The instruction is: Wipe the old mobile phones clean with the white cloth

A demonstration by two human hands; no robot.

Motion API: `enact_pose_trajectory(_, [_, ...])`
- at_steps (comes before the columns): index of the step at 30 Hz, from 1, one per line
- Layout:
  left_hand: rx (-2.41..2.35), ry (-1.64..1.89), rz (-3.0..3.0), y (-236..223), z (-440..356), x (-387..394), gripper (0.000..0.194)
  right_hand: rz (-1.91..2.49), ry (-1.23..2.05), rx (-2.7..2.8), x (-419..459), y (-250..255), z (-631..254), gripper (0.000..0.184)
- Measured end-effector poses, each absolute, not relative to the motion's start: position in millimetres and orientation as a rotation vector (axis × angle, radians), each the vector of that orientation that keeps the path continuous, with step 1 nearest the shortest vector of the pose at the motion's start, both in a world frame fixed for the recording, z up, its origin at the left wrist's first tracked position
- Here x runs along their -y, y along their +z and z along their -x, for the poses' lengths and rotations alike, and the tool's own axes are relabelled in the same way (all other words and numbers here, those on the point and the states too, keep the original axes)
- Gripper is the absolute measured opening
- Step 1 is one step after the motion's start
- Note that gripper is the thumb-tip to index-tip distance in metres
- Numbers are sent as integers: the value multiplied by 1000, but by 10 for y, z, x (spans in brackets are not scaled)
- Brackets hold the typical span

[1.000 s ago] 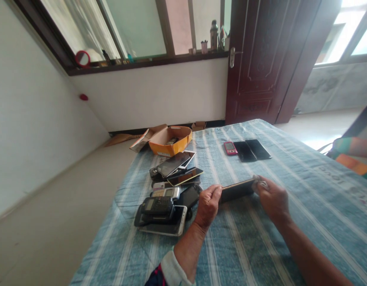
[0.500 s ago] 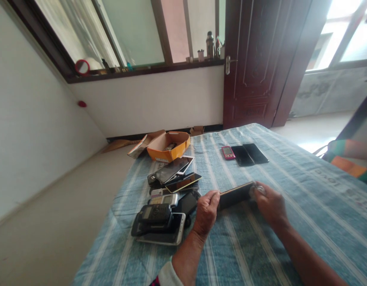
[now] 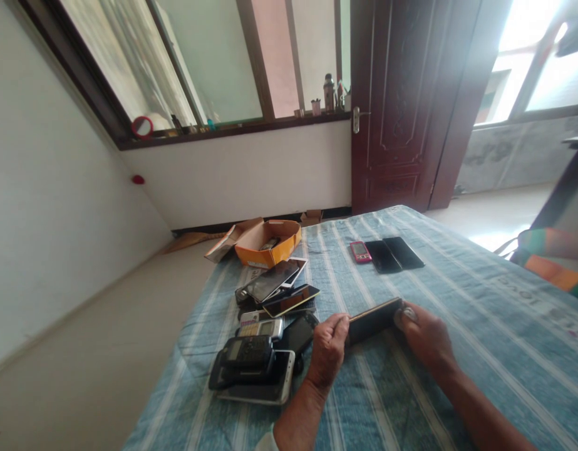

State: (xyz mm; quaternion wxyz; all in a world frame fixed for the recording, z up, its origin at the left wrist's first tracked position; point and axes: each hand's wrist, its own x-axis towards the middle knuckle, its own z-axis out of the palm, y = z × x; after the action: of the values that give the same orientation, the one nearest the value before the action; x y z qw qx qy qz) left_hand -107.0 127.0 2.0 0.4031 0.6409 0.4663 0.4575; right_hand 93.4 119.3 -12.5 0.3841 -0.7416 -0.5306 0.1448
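Note:
A dark smartphone (image 3: 374, 321) is held up, tilted, above the table. My left hand (image 3: 330, 347) grips its left end, thumb on top and fingers behind. My right hand (image 3: 427, 335) is closed around a small crumpled whitish cloth (image 3: 407, 315), pressed against the phone's right end. Left of my left hand lies a pile of old phones, with a black keypad phone (image 3: 246, 352) on top of a white-edged smartphone (image 3: 282, 382). Farther up the pile are a silver keypad phone (image 3: 265, 328), a yellow-edged phone (image 3: 291, 300) and a large dark phone (image 3: 272, 280).
An open orange cardboard box (image 3: 268, 255) with a phone inside stands at the table's far left. Beyond my hands, a pink phone (image 3: 361, 252) lies beside two dark smartphones (image 3: 396, 255). A striped blue cloth (image 3: 364, 401) covers the table. A brown door (image 3: 401, 125) stands behind.
The view has tipped up slightly, so everything sits lower in the picture. Both hands keep their hold, and the cloth stays at the phone's right end.

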Motion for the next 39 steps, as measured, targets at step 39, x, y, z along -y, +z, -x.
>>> enact_pose_trajectory(39, [-1179,1147,-1592,12,1072,-1279,36,1654,468,1241,-1276,-294,-977,49])
